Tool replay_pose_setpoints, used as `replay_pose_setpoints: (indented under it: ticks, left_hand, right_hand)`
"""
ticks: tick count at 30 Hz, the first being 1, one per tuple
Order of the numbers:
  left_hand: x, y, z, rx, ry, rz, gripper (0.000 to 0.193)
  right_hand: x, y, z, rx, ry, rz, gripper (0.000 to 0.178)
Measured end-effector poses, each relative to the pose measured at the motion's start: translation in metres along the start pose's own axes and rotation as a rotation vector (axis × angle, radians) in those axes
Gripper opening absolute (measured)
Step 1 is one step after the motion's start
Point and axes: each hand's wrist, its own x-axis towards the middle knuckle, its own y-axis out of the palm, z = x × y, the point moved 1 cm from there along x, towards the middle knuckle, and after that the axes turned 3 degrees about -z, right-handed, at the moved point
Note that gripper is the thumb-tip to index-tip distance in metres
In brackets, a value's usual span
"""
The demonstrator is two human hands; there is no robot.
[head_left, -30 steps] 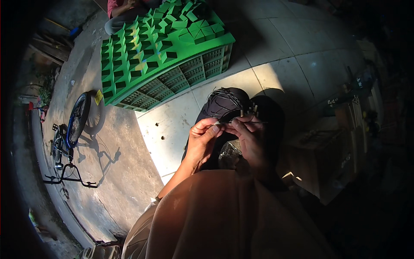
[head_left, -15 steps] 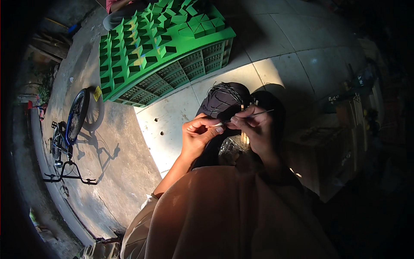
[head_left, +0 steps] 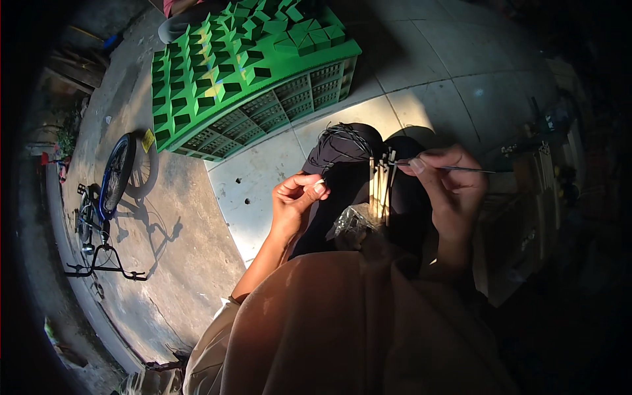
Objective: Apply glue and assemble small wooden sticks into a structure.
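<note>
Near the middle of the frame, the left hand point(head_left: 294, 203) has its grip pinched, thumb against finger, around a small white thing point(head_left: 320, 183). Most of that thing is hidden, so I can't tell what it is. To the right of the middle, the right hand point(head_left: 453, 187) has its grip pinching a thin dark stick point(head_left: 469, 170). One end points left, close to the tops of some pale sticks point(head_left: 380, 187). I can't tell if they touch. The pale sticks are bunched between the two hands, over the person's dark lap. Just below them is a crinkly clear bag point(head_left: 354, 222). Thin dark strings point(head_left: 343, 140) lie on the left knee. At the top, green blocks point(head_left: 304, 38) sit on a green board point(head_left: 289, 66) over a crate point(head_left: 266, 113). A bike point(head_left: 104, 207) is on the left.
</note>
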Motion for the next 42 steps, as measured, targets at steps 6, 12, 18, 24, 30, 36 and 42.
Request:
replay_pose_setpoints:
  ticks: [6, 12, 18, 24, 30, 36, 42]
  left_hand:
    - [-0.004, 0.008, 0.01, -0.393, -0.185, 0.1, 0.011]
    - [-0.006, 0.014, 0.013, -0.463, -0.223, 0.104, 0.01]
    - [-0.006, 0.012, 0.016, -0.485, -0.213, 0.11, 0.011]
    - [-0.006, 0.011, 0.017, -0.466, -0.209, 0.116, 0.01]
    - [-0.005, 0.011, 0.017, -0.45, -0.179, 0.14, 0.009]
    - [-0.006, 0.012, 0.008, -0.278, -0.14, 0.101, 0.01]
    - [-0.004, 0.016, -0.006, -0.05, 0.024, 0.136, 0.01]
  right_hand:
    - [-0.027, 0.019, -0.064, 0.392, 0.283, 0.002, 0.007]
    - [-0.044, 0.03, -0.093, 0.553, 0.475, -0.144, 0.012]
    - [-0.043, 0.029, -0.093, 0.522, 0.453, -0.109, 0.011]
    - [-0.044, 0.028, -0.097, 0.546, 0.486, -0.132, 0.013]
    - [-0.043, 0.03, -0.094, 0.492, 0.442, -0.135, 0.011]
    - [-0.036, 0.026, -0.079, 0.442, 0.335, -0.016, 0.011]
    - [-0.03, 0.025, -0.072, 0.42, 0.352, 0.04, 0.01]
